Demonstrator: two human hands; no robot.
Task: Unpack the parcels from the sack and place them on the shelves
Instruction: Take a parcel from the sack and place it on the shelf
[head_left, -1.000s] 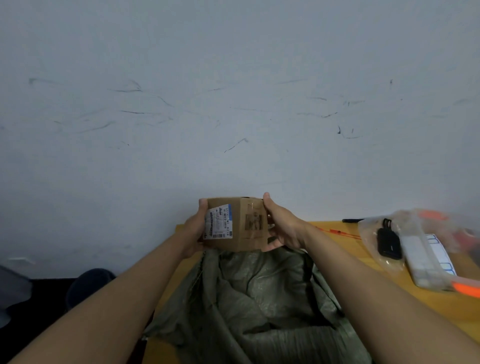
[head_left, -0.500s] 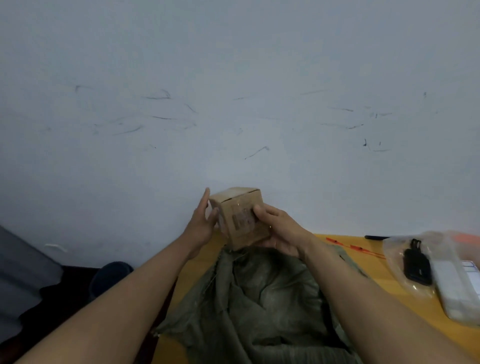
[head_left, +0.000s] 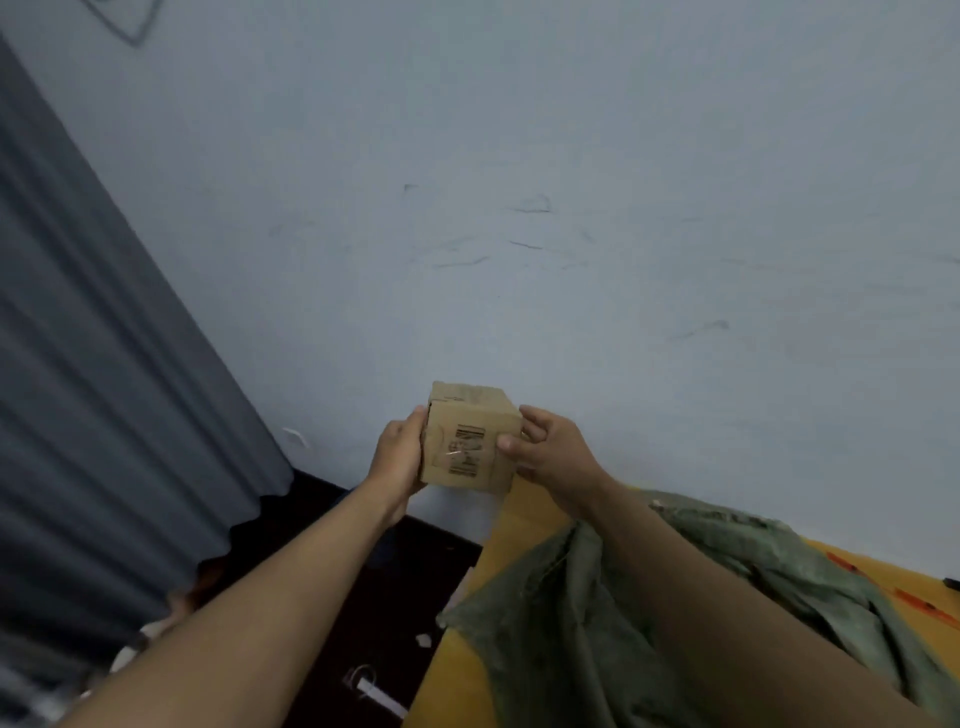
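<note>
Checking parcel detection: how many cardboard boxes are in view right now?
1. The cardboard box is held up in front of the wall, between the left hand and right hand. The green sack on the table may hide more.

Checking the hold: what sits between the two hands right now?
The cardboard box, held in the grip of the left hand and right hand, above the sack; seen in the head view.

A plain parcel-sorting back room: scuffed pale wall (head_left: 571, 208), grey curtain (head_left: 93, 364), dark floor (head_left: 363, 597), and a yellow surface (head_left: 457, 675) carrying a green woven sack (head_left: 571, 623).
</note>
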